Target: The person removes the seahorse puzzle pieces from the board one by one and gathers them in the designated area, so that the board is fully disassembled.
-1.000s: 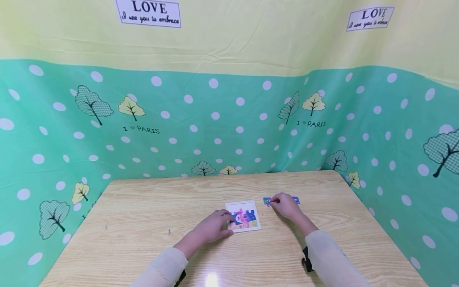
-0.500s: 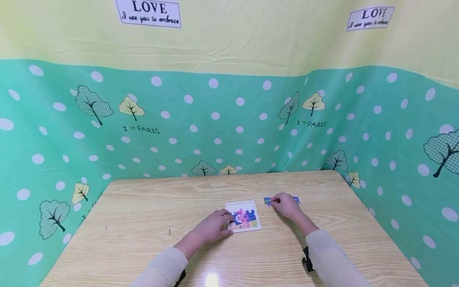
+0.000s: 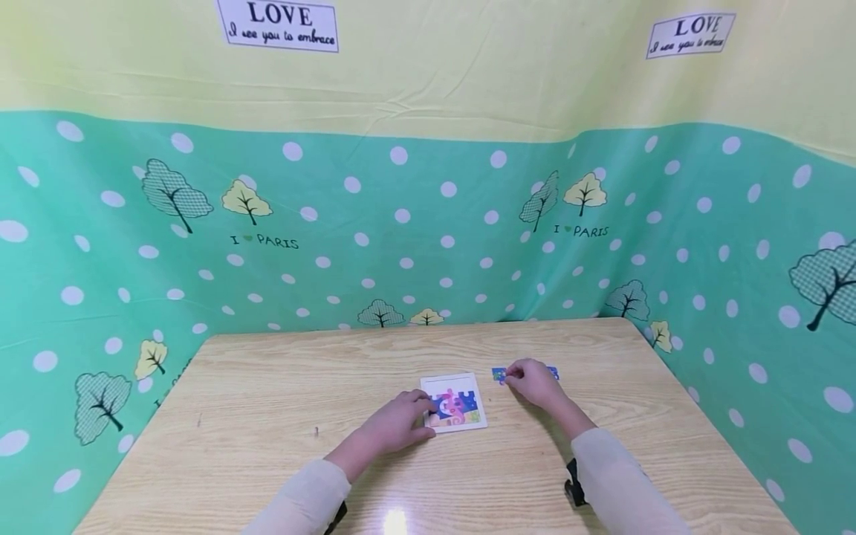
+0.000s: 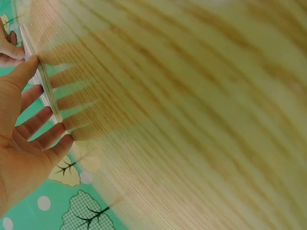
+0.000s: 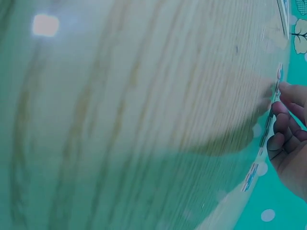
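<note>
A white-bordered jigsaw puzzle tray (image 3: 455, 428) lies on the table, partly filled with a pink and blue picture (image 3: 455, 406). My left hand (image 3: 396, 422) rests at its left side, fingers spread and partly over the edge. The left wrist view has the left thumb (image 4: 28, 69) touching the tray's rim. Right of the tray, my right hand (image 3: 535, 383) pinches a blue puzzle piece (image 3: 498, 374) between thumb and forefinger, low at the tabletop. More blue pieces (image 3: 552, 371) show beyond that hand, which hides part of them. In the right wrist view the other right fingers (image 5: 277, 142) are curled.
The wood-grain table (image 3: 267, 386) carries a small dark mark or scrap (image 3: 316, 432) left of my left hand. A green dotted cloth (image 3: 401, 223) hangs behind and at both sides. A bright light reflection shows near the front.
</note>
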A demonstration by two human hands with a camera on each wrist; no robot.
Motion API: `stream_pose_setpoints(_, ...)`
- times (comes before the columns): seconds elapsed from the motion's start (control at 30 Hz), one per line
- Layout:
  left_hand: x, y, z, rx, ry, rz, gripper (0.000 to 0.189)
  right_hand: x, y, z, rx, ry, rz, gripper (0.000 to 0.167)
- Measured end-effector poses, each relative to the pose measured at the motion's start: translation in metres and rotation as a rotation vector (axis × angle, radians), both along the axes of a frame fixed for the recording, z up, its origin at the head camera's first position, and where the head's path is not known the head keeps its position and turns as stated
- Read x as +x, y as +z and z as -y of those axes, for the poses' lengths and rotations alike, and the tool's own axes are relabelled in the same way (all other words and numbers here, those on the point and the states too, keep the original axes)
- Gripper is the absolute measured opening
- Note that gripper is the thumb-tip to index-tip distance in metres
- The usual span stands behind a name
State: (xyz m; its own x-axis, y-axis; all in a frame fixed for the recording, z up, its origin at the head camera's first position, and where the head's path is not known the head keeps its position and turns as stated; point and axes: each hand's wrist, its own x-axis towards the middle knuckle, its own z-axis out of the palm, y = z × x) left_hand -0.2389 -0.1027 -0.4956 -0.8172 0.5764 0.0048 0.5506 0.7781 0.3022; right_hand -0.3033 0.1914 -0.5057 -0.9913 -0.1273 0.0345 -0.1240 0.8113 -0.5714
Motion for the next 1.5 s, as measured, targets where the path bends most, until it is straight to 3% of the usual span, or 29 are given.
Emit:
stream_pose_setpoints(0.73, -0.004, -0.004, 0.001, -0.002, -0.002, 0.003, 0.043, 0.009, -0.004, -0.001, -0.066, -0.013, -0.020, 0.016)
stream_pose_setpoints(1.2, -0.003, -0.003, 0.001, 0.006, 0.000, 0.003, 0.043, 0.013, -0.004, 0.008, -0.111, 0.022, -0.019, 0.010)
stream_pose_setpoints(1.5, -0.003, -0.004, 0.000, 0.004, 0.003, 0.003, 0.042, 0.016, -0.003, 0.018, -0.173, 0.073, -0.035, 0.015)
